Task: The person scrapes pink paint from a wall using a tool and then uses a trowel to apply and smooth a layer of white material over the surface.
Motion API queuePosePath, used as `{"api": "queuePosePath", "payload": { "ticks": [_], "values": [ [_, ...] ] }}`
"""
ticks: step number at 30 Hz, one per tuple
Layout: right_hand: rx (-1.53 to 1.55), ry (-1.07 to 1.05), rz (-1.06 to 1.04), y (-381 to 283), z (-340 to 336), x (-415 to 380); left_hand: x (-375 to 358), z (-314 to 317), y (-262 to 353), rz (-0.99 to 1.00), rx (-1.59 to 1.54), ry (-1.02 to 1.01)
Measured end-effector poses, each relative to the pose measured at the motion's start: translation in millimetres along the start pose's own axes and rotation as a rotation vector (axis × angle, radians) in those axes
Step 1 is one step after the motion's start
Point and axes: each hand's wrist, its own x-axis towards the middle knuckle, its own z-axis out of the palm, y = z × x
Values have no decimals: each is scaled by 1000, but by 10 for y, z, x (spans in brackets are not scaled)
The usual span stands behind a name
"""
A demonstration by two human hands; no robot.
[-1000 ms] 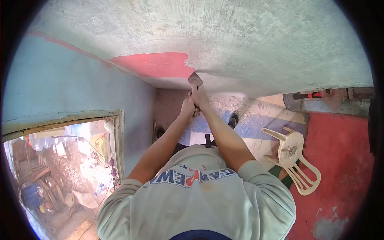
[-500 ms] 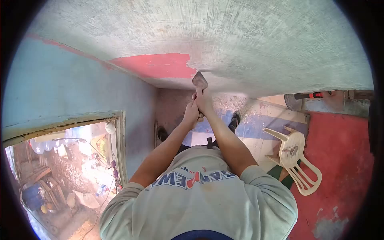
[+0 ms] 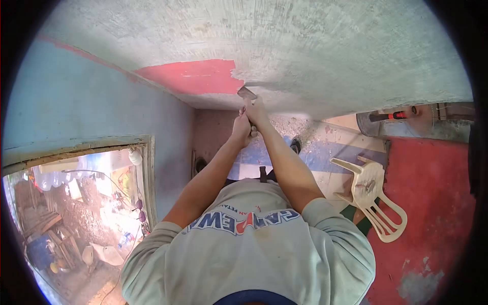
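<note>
Ahead of me, the flat metal blade of a scraper [image 3: 247,93] meets the wall [image 3: 315,56] at the ragged edge of a pink paint patch [image 3: 195,76]. My right hand [image 3: 257,113] is wrapped round the scraper's handle, close behind the blade. Just below and to the left, my left hand [image 3: 242,127] is closed on the same handle, against the right hand. Between them the two hands hide most of the handle. Around the pink patch the wall surface is grey-white and scratched.
A cream plastic chair [image 3: 368,190] stands at right by a red wall [image 3: 432,183]. Pale debris [image 3: 292,122] litters the tiled floor at the wall's foot. On the left, a blue wall [image 3: 101,101] has a framed opening [image 3: 147,178]. A red-and-black handled tool [image 3: 394,116] lies upper right.
Both hands and the scraper have moved slightly up and left in view. The blade has tilted and looks foreshortened, and the pink patch's right edge has a different outline.
</note>
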Motion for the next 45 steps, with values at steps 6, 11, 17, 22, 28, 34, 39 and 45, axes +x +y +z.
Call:
{"api": "queuePosePath", "payload": {
  "ticks": [6, 11, 17, 22, 28, 34, 39, 45],
  "values": [
    [-211, 217, -276, 67, 107, -58, -126, -45, -38, -10, 112, 43],
    [-50, 139, -237, 67, 136, -117, -324, 21, 139, 10, 164, 2],
    [-33, 4, -39, -468, -70, -378, -45, -69, 56, -28, 38, 23],
    [-200, 258, -261, -69, 140, -234, -74, -122, 25, -9, -7, -54],
    [42, 42, -99, -798, -126, -807, -405, -11, 155, -2, 17, -39],
    [-88, 154, -133, -796, -40, -692, -292, -60, 164, -16, -17, -25],
    [-143, 155, -161, -579, 56, -414, -354, -52, 205, -32, -13, -32],
    [-146, 246, -212, -550, 94, -570, -377, -42, 251, -42, -4, -6]
  ]
}}
